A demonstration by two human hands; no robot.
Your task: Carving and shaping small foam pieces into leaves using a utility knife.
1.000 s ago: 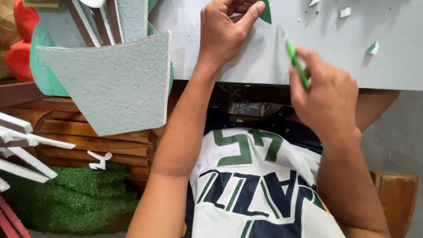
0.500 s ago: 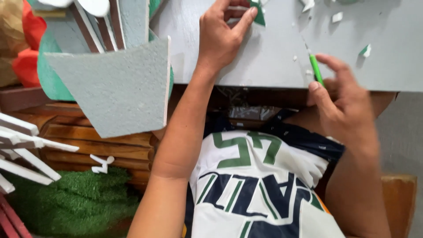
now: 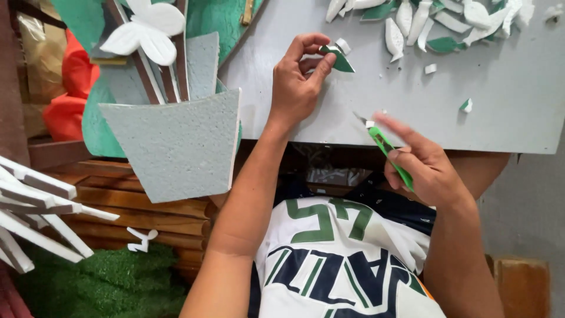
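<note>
Head view is showing a grey table [image 3: 506, 112] bearing a pile of white and green foam scraps [image 3: 424, 17] at its far edge. I am seeing the left hand [image 3: 300, 82] pinching a small green foam piece [image 3: 340, 60] between thumb and fingertips, its pointed end lying toward the right. The right hand [image 3: 429, 168], nearer the body, is gripping a green craft knife [image 3: 385, 147] whose blade is pointing up-left toward that piece, well apart from it.

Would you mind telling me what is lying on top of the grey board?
On the grey board lie white and green foam scraps along its far edge, plus small crumbs. The left hand rests there holding a green foam piece. Whatever lies beneath that hand is hidden.
</note>
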